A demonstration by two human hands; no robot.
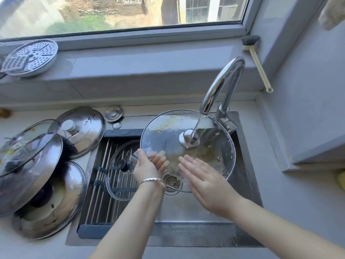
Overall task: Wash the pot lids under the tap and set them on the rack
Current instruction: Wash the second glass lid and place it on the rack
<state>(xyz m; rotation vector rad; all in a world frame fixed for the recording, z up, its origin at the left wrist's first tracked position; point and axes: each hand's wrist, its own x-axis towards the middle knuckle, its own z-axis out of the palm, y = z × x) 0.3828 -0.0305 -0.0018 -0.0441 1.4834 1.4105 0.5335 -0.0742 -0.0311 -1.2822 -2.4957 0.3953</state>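
Under the tap (222,85) the tilted glass lid (164,131) is pinched at its left rim by the left hand (147,166), the grip nearer the rack (97,193); the right hand (205,182) lies flat on it

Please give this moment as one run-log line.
step: washing | left hand: grips large glass lid rim | right hand: flat on lid | tap: running onto knob | rack: small glass lid
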